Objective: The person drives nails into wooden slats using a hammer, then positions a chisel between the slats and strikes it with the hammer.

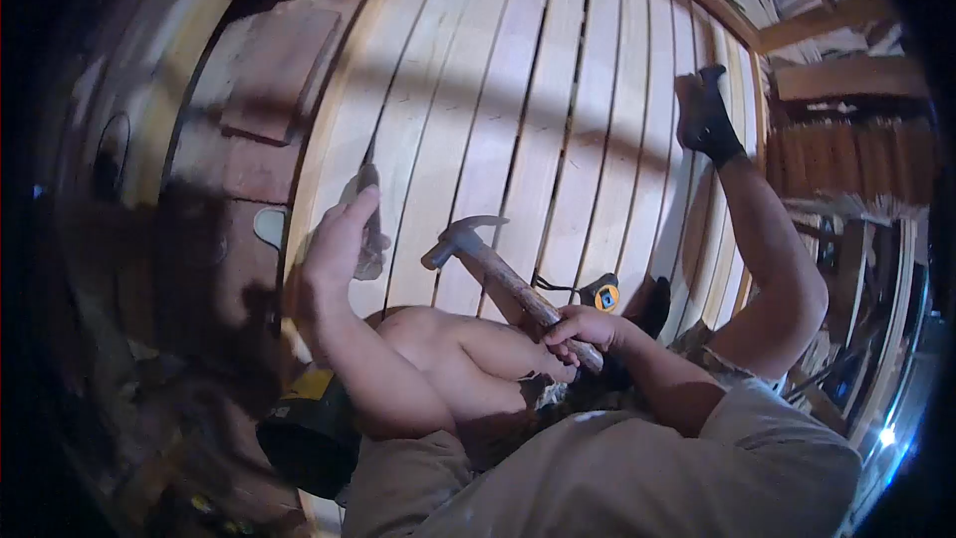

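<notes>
My right hand [586, 329] is wrapped round the lower handle of a claw hammer [508, 281]. The hammer's metal head is up and to the left, above the wooden planks [503, 130]. At the left side of the planks, my left hand [339, 244] is closed on a dark brown tool [370, 257] with a narrow dark tip. That tip points away from me along a seam between two planks; its exact kind is unclear, and whether it sits in the seam I cannot tell. Some left fingers are hidden behind the hand.
A yellow and black tape measure [603, 294] with a strap lies on the planks near my right hand. My bent legs rest on the platform. Reddish boards [274, 80] lie beyond its left edge. A black and yellow object [314, 428] stands at lower left; stacked wood [846, 159] is at right.
</notes>
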A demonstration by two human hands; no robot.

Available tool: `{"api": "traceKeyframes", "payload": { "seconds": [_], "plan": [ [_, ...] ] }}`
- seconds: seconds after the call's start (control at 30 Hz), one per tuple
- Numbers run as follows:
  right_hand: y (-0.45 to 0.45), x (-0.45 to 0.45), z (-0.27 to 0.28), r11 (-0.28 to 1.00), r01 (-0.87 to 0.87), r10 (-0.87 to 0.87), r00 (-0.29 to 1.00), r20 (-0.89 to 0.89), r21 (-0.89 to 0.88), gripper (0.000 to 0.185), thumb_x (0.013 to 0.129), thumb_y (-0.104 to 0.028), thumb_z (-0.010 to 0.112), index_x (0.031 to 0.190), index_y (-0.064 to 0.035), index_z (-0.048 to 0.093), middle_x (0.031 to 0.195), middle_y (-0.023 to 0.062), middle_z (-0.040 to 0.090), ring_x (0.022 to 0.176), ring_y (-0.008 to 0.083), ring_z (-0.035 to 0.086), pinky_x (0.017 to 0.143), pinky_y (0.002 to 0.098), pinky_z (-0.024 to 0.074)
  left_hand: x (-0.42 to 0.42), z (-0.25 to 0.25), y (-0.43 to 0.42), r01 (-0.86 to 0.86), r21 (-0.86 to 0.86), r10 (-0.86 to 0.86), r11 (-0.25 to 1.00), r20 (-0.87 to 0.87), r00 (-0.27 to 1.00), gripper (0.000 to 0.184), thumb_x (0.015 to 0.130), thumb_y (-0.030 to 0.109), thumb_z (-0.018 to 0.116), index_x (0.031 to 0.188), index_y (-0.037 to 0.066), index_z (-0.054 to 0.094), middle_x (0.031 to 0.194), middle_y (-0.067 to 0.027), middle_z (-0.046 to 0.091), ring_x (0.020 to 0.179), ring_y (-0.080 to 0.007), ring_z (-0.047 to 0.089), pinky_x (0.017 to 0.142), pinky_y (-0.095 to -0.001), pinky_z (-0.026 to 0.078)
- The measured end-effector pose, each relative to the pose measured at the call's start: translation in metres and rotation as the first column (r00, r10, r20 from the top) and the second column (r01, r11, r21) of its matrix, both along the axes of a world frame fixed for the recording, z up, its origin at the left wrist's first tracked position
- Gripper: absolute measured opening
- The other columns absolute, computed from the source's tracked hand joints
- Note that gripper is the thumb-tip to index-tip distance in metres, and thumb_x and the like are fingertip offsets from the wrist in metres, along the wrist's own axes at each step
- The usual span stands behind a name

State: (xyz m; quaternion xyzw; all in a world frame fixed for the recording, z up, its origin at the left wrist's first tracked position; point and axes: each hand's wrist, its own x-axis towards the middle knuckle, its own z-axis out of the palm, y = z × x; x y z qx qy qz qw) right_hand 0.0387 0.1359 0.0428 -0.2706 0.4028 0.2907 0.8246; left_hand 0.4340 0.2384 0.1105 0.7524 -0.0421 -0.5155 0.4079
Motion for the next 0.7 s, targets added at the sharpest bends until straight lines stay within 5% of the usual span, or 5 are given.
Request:
{"api": "traceKeyframes", "payload": {
  "seconds": [0.1, 0.33, 0.57, 0.6, 0.7],
  "plan": [
    [-0.003, 0.005, 0.002, 0.999, 0.006, -0.006, 1.0, 0.006, 0.044, 0.024, 0.086, -0.014, 0.072, 0.099, -0.0002, 0.058, 0.07, 0.0083, 0.063, 0.05, 0.0175, 0.062, 0.046, 0.0314, 0.053, -0.003, 0.016, -0.002, 0.005, -0.026, -0.006, 1.0, -0.056, 0.998, 0.049, 0.094, 0.053, 0.059, 0.097, 0.005, 0.063, 0.074, -0.0047, 0.061, 0.061, -0.0152, 0.06, 0.057, -0.0301, 0.048],
    [-0.006, 0.014, -0.01, 1.0, -0.006, 0.005, 0.996, 0.087, 0.013, 0.033, 0.079, -0.012, 0.072, 0.106, 0.0025, 0.059, 0.065, 0.009, 0.063, 0.045, 0.0161, 0.061, 0.04, 0.0311, 0.0515, 0.002, 0.006, -0.001, 0.008, 0.102, -0.004, 0.995, -0.043, 0.999, 0.052, 0.092, 0.062, 0.057, 0.078, 0.012, 0.06, 0.062, -0.0051, 0.058, 0.048, -0.0149, 0.053, 0.046, -0.0291, 0.042],
    [-0.014, 0.015, -0.013, 0.997, -0.071, 0.067, 0.991, 0.119, 0.037, 0.045, 0.079, -0.015, 0.072, 0.122, -0.005, 0.061, 0.07, 0.0051, 0.066, 0.05, 0.0111, 0.061, 0.042, 0.0265, 0.0511, 0.015, -0.017, 0.009, -0.004, 0.037, 0.01, 0.999, -0.149, 0.989, 0.048, 0.094, 0.057, 0.055, 0.082, 0.011, 0.063, 0.064, -0.0054, 0.06, 0.05, -0.0158, 0.054, 0.045, -0.031, 0.041],
    [-0.017, 0.017, -0.011, 0.994, -0.109, 0.103, 0.984, 0.145, 0.032, 0.051, 0.081, -0.015, 0.072, 0.129, -0.0061, 0.059, 0.074, 0.0026, 0.066, 0.052, 0.0097, 0.061, 0.044, 0.026, 0.0518, -0.001, 0.009, -0.005, -0.062, 0.178, 0.065, 0.982, -0.01, 0.998, 0.047, 0.095, 0.055, 0.053, 0.085, 0.011, 0.063, 0.066, -0.0054, 0.061, 0.051, -0.0163, 0.055, 0.046, -0.0319, 0.042],
    [-0.016, 0.016, -0.009, 0.997, -0.037, 0.027, 0.989, 0.145, 0.065, 0.059, 0.083, -0.018, 0.074, 0.137, -0.0063, 0.054, 0.078, 0.0017, 0.065, 0.055, 0.0105, 0.061, 0.048, 0.0265, 0.0535, 0.002, 0.002, 0.004, 0.015, 0.049, -0.014, 0.999, -0.017, 1.0, 0.046, 0.094, 0.055, 0.054, 0.091, 0.011, 0.066, 0.074, -0.0009, 0.061, 0.063, -0.0132, 0.056, 0.057, -0.0298, 0.044]
  ]
}}
